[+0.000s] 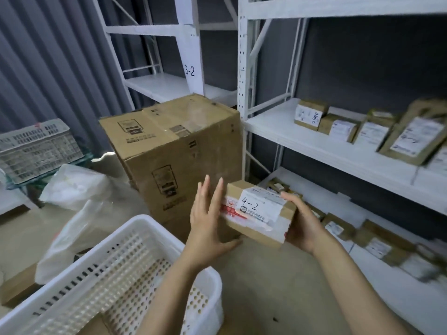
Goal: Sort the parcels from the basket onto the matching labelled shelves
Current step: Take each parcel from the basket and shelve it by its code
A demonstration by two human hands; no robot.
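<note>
The sorting looks close to its end, as far as can be judged. The white perforated plastic basket (157, 226) at the lower left shows no parcels on the part of its floor that is visible, though a forearm hides some of it. One small brown cardboard parcel (256, 213), with a white label handwritten "4-2", is held in the air between the basket and the white metal racking, not yet shelved. The left hand (205, 221) lies flat against the parcel's left end, its fingers (219, 189) straight and slightly apart, thumb under the bottom edge. The right hand (302, 223) is wrapped round the right end, thumb on top, clamped on the box. What is left seems to be finding the shelf marked 4-2; the only readable mark is the handwritten "3-2" label (189, 70) on a white upright, which does not match. Counted: one parcel in hand, one basket, and one large brown cardboard carton (174, 146) on the floor behind the hands. The middle shelf (290, 134) on the right carries five brown labelled packets (338, 126) in a row, with part of a sixth cut off at the edge. The lower shelf (314, 189) holds at least five more, too blurred to count exactly.
</note>
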